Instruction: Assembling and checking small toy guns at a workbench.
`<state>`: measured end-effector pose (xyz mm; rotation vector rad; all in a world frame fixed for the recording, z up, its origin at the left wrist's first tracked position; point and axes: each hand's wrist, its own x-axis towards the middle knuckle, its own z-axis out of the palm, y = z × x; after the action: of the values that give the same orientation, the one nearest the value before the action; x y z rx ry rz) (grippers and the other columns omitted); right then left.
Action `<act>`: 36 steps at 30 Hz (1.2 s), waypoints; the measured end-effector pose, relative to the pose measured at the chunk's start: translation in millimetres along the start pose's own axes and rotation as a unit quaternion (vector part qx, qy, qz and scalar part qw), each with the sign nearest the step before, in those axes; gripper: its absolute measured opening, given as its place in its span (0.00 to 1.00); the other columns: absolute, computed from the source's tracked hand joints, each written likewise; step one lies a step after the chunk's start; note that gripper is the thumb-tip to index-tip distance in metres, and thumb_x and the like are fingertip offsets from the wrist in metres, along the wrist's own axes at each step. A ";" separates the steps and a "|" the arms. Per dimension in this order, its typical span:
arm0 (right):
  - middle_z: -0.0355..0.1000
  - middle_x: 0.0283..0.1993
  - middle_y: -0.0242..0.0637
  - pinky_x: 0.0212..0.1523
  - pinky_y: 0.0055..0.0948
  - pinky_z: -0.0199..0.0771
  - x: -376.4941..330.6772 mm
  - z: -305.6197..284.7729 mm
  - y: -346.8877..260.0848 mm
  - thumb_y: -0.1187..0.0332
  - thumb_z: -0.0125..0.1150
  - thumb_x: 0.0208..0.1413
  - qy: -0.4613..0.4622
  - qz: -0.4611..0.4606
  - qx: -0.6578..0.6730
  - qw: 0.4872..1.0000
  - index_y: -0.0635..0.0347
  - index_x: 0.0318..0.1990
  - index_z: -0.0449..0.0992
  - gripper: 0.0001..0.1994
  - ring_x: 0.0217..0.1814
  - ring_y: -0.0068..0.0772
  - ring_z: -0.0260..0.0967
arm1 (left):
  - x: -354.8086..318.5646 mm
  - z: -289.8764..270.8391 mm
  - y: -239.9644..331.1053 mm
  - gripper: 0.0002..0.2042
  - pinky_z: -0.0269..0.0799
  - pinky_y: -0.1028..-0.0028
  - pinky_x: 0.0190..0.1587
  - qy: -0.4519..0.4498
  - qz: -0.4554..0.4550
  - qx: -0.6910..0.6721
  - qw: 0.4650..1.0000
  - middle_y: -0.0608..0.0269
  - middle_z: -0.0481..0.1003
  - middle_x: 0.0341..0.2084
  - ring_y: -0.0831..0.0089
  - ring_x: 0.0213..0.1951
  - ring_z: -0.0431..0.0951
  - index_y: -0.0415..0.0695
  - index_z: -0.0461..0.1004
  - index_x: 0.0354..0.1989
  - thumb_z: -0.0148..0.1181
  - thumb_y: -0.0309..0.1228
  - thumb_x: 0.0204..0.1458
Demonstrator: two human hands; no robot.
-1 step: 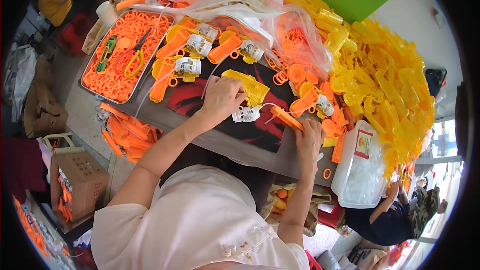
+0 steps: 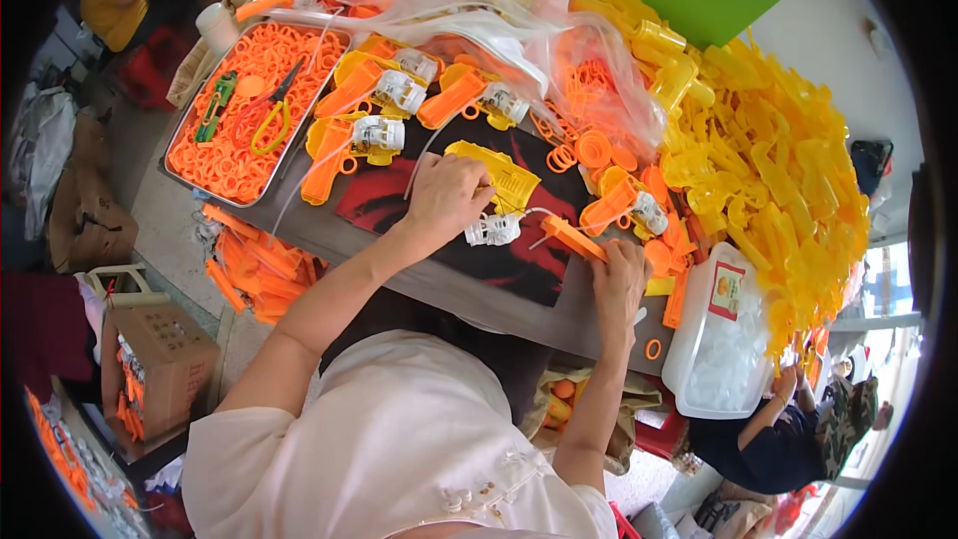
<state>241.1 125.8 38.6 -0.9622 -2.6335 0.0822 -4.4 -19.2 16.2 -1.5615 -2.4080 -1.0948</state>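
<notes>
**Both hands on toy parts at the workbench**

Closest to me I see my right hand (image 2: pixel 619 279), fingers curled and pinching the near end of an orange plastic piece (image 2: pixel 572 237) that lies flat on the dark mat (image 2: pixel 519 269). Just outside that hand stands a clear plastic tub (image 2: pixel 723 339) with a white lid, at the table edge. My left hand (image 2: pixel 446 198) sits a little farther out, fingers bent and pressing down on a yellow toy shell (image 2: pixel 504 178); a small white mechanism (image 2: pixel 492 230) lies touching the underside of that hand, between the two hands. Beyond the left hand I see several part-built orange and yellow toys (image 2: pixel 364 135) with white insides, lying side by side. Farther left of them is a metal tray (image 2: pixel 190 185) full of orange rings, with scissors (image 2: pixel 267 115) on top. Past the right hand a big heap of yellow shells (image 2: pixel 778 170) spreads out, and clear bags (image 2: pixel 479 0) of orange parts lie farthest away
</notes>
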 end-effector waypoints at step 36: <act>0.69 0.49 0.41 0.56 0.43 0.59 -4.3 37.7 -109.3 0.67 0.64 0.56 0.068 0.041 0.159 0.984 0.62 0.49 0.76 0.15 0.53 0.44 0.63 | -28.0 -36.7 1.4 0.25 0.75 0.59 0.40 0.038 -0.020 -0.136 0.990 0.51 0.71 0.43 0.48 0.38 0.77 0.42 0.63 0.59 0.62 0.29 0.53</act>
<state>164.3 41.2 20.1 -0.9286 -2.3618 0.4293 -1.0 -62.3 32.6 -1.5135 -2.3302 -1.5158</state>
